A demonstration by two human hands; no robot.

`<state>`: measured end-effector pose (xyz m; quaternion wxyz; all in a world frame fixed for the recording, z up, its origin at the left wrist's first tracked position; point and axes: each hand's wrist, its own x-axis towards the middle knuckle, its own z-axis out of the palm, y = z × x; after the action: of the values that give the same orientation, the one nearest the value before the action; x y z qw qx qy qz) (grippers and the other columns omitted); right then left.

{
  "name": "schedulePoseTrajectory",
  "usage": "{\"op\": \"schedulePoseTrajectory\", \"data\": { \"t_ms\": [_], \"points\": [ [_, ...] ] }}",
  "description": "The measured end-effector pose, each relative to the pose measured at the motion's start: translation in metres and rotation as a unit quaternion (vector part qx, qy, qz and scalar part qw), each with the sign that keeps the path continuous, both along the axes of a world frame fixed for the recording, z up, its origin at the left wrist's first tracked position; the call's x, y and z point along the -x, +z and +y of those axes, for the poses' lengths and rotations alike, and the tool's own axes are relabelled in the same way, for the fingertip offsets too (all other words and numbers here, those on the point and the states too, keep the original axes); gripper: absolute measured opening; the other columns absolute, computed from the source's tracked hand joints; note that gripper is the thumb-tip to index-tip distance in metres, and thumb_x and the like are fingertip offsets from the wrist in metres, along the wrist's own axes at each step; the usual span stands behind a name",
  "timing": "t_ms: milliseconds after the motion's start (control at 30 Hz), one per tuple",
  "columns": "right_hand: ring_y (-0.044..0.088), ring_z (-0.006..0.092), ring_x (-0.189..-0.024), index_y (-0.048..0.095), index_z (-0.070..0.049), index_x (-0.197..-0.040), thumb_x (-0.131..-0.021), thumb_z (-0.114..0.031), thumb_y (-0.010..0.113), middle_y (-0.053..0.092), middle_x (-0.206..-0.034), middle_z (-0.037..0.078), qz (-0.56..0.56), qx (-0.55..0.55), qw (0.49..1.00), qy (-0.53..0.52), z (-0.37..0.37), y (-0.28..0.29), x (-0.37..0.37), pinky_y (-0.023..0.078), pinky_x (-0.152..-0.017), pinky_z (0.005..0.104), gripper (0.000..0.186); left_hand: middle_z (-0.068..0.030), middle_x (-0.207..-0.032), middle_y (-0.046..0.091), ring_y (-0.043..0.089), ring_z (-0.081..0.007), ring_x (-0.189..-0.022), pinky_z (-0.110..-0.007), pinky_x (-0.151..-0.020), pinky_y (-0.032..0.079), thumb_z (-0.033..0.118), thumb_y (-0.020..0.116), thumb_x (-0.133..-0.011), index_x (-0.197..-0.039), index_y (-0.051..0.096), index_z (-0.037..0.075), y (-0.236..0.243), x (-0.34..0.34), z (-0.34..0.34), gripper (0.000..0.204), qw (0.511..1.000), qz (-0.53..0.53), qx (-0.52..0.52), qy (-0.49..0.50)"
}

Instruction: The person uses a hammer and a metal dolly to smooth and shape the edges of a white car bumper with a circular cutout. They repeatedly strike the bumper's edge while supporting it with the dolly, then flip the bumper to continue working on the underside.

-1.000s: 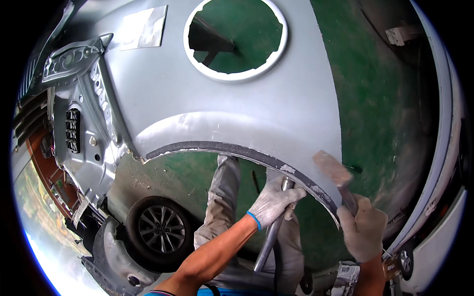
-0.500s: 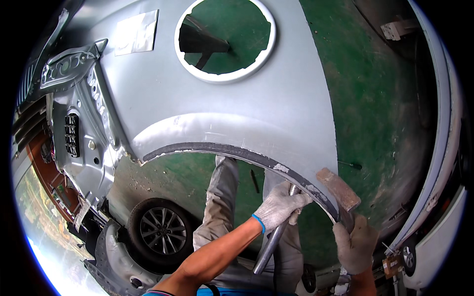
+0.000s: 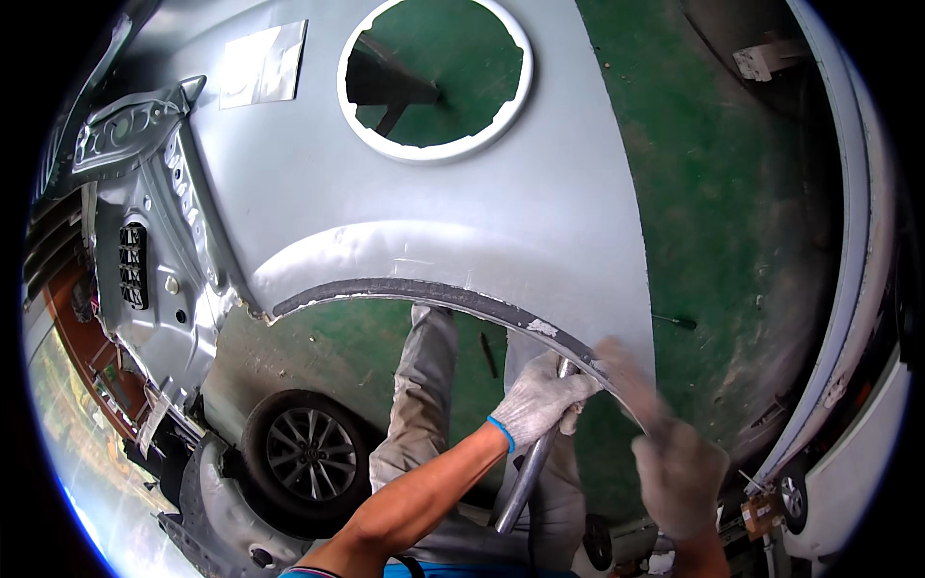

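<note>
A large silver car body panel (image 3: 540, 217) fills the middle, with a wheel-arch edge (image 3: 414, 288) curving along its near side under a dark grey, chipped strip. Fingers of my left hand (image 3: 540, 397), in a pale knit glove, are closed around a round metal bar (image 3: 520, 493). The bar's upper end meets the right part of that edge. My right hand (image 3: 682, 480), gloved too and smeared by motion, grips a hammer. The blurred hammer head (image 3: 628, 374) is over the arch edge, right of my left hand; whether it touches is unclear.
A white-rimmed round opening (image 3: 528, 72) and a flat clear sleeve (image 3: 265, 65) are on the panel's far part. At lower left lies a wheel (image 3: 310, 453) beside bent body metal (image 3: 226, 506). A screwdriver (image 3: 682, 322) rests on the green floor. Another vehicle's body (image 3: 848, 241) borders the right.
My right hand has swung the hammer leftward, and its head is now blurred over the arch edge. The left hand still holds the bar there. The whole view has shifted slightly.
</note>
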<state>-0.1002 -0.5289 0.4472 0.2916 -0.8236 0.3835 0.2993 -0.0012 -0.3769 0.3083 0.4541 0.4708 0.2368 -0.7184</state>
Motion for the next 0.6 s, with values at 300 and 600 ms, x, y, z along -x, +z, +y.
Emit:
{"op": "schedulePoseTrajectory", "data": {
  "t_ms": [300,600],
  "points": [
    [0.067,0.0238,-0.058,0.066,0.000,-0.101,-0.090,-0.012,0.072,0.067,-0.073,0.013,-0.060,-0.013,0.971,-0.230,0.003,0.012,0.039,0.053,-0.058,0.0338,0.017,-0.0069,-0.073,0.060,0.057,-0.0130,-0.051,-0.027,-0.047,0.049,0.011,0.067,-0.094,-0.100,0.061,-0.003,-0.004,0.006,0.002,0.017,1.000,-0.014,0.009,0.004],
    [0.050,0.0086,-0.054,0.055,0.003,-0.119,-0.090,0.001,0.052,0.059,-0.096,0.007,-0.139,-0.082,0.813,-0.559,0.035,0.013,0.086,0.040,-0.048,0.0237,0.030,-0.0036,-0.072,0.058,0.057,-0.0120,-0.050,-0.026,-0.046,0.048,0.014,0.071,-0.096,-0.098,0.064,-0.002,-0.001,0.015,-0.004,0.018,0.999,0.010,0.016,-0.032]
  ]
}}
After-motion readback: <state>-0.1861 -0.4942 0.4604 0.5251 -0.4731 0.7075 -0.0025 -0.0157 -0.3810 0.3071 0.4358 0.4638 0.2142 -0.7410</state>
